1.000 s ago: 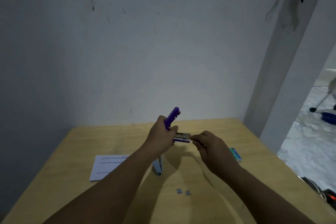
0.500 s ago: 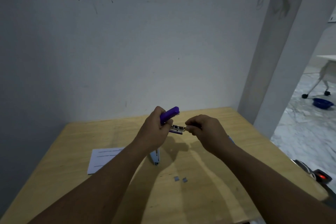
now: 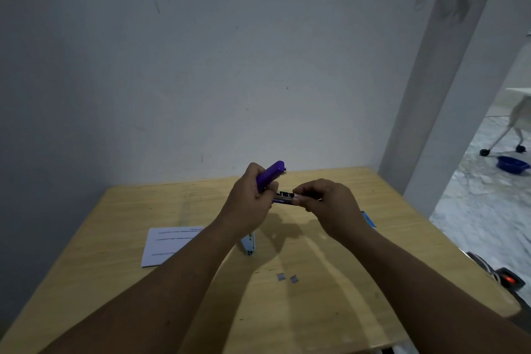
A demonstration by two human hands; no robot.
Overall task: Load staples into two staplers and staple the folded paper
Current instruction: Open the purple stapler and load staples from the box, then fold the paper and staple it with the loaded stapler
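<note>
My left hand (image 3: pixel 249 204) grips a purple stapler (image 3: pixel 270 174) above the wooden table (image 3: pixel 120 282), its lid swung up and its metal staple channel (image 3: pixel 283 197) pointing right. My right hand (image 3: pixel 327 205) has its fingers curled at the channel's front end, pinching there; whether it holds staples is hidden. A second, light blue stapler (image 3: pixel 248 244) lies on the table under my left forearm. The folded printed paper (image 3: pixel 165 244) lies flat to the left. Two small staple strips (image 3: pixel 287 277) sit on the table in front.
A blue staple box (image 3: pixel 368 218) peeks out behind my right wrist. A white wall stands right behind the table and a pillar (image 3: pixel 439 95) rises at its right. Right of the table lie a power strip (image 3: pixel 508 280) and a blue bowl (image 3: pixel 513 164) on the floor.
The stapler's lid has tipped lower from its steep angle. My right hand has closed in from the right onto the front of the staple channel.
</note>
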